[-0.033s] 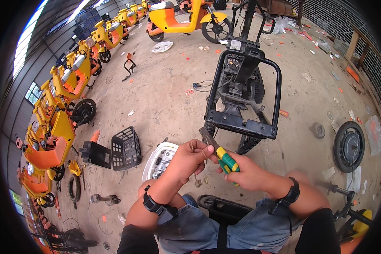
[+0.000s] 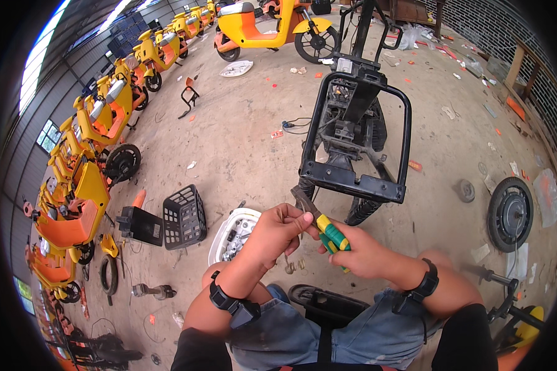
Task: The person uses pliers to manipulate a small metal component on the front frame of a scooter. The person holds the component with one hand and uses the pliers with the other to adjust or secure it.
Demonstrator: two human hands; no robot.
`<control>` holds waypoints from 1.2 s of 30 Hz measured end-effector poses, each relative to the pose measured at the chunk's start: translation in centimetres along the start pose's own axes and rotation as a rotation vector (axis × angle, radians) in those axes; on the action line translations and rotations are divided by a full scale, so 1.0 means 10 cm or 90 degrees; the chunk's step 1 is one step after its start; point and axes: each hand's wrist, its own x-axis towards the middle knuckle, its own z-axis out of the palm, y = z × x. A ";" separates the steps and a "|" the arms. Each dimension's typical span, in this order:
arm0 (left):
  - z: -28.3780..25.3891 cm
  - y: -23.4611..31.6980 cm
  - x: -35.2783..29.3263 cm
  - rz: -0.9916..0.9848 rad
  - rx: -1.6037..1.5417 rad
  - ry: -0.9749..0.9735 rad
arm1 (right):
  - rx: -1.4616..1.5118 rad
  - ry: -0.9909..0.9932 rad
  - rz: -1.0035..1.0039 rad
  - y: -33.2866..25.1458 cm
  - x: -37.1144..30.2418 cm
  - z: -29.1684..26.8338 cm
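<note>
My right hand (image 2: 366, 252) is wrapped round the green and yellow handles of a pair of pliers (image 2: 332, 232), whose dark metal jaws point up and to the left. Close against those jaws, my left hand (image 2: 277, 234) is closed in a pinch between thumb and forefinger. Whatever sits in that pinch is too small to make out. Just beyond both hands stands a stripped scooter frame (image 2: 353, 179) with a black tubular rack. To the left of my left wrist, a white tray (image 2: 215, 246) holds several small metal parts.
A black plastic basket (image 2: 184, 217) and a black box (image 2: 140, 226) lie to the left. Yellow scooters (image 2: 108, 117) line the left side, and another scooter (image 2: 260, 28) stands at the back. A loose wheel (image 2: 510, 214) lies at the right. Litter is scattered over the concrete floor (image 2: 241, 130).
</note>
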 end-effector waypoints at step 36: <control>0.04 -0.06 -0.04 0.060 0.059 0.021 | -0.034 0.080 0.049 0.05 0.03 0.06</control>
